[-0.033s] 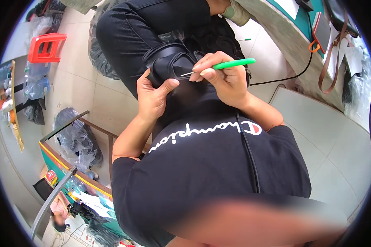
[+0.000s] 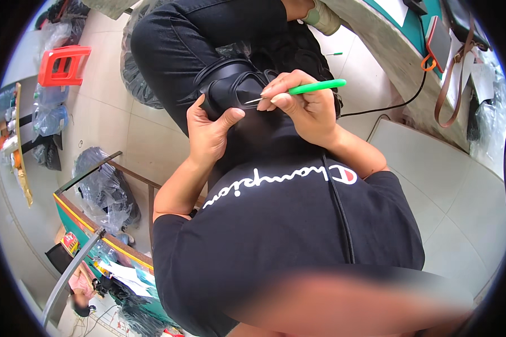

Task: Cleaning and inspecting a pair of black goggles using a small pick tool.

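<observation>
Over my lap lies a black, smooth, leather-looking piece [image 2: 224, 91] with curved edges and looped straps. My left hand [image 2: 211, 130] is closed on its near left edge, thumb on top and fingers partly hidden behind it. In my right hand [image 2: 314, 115] is a green-handled awl [image 2: 319, 86], pinched between thumb and fingers close to its thin metal shaft. The shaft points left, its tip at the near edge of the black piece beside my left thumb. Whether the tip goes into the material is too small to tell.
A red plastic stool [image 2: 64, 66] stands at far left. Plastic-wrapped black bundles [image 2: 107, 191] lie left of me, near a green-topped bench [image 2: 76, 222]. A workbench edge [image 2: 371, 36] runs along the far right; a black cable [image 2: 388, 108] crosses the floor. Another person [image 2: 81, 283] is at lower left.
The green-handled awl and my right fingers have shifted very slightly to the left. My left hand and the black piece look the same.
</observation>
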A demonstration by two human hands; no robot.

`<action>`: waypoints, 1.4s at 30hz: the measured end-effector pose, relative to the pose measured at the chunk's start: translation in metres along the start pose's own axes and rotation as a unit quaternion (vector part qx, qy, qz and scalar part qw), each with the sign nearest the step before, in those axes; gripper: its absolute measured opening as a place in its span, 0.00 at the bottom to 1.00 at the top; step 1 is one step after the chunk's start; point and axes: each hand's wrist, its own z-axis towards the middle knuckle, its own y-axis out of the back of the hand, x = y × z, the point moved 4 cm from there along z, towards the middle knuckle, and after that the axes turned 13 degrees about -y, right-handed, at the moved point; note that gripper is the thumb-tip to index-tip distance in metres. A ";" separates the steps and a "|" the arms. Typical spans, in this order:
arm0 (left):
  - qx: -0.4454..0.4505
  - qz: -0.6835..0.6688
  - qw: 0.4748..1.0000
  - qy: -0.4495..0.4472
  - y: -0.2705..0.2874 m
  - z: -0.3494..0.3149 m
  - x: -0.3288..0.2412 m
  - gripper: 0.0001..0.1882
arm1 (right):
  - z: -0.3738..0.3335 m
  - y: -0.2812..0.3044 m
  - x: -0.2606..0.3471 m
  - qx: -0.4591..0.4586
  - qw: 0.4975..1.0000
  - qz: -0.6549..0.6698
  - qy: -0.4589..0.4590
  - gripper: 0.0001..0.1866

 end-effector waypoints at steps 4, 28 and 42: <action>0.004 0.018 1.000 -0.008 -0.003 -0.001 -0.002 0.14 | 0.001 -0.001 0.001 0.012 0.999 -0.042 0.000 0.07; -0.004 -0.035 0.999 0.028 0.013 -0.001 -0.011 0.20 | 0.016 0.049 0.027 -0.133 0.816 -0.407 0.389 0.09; 0.014 -0.159 0.987 0.017 0.066 0.001 -0.018 0.17 | -0.089 0.252 0.100 -0.619 0.561 -0.436 0.334 0.10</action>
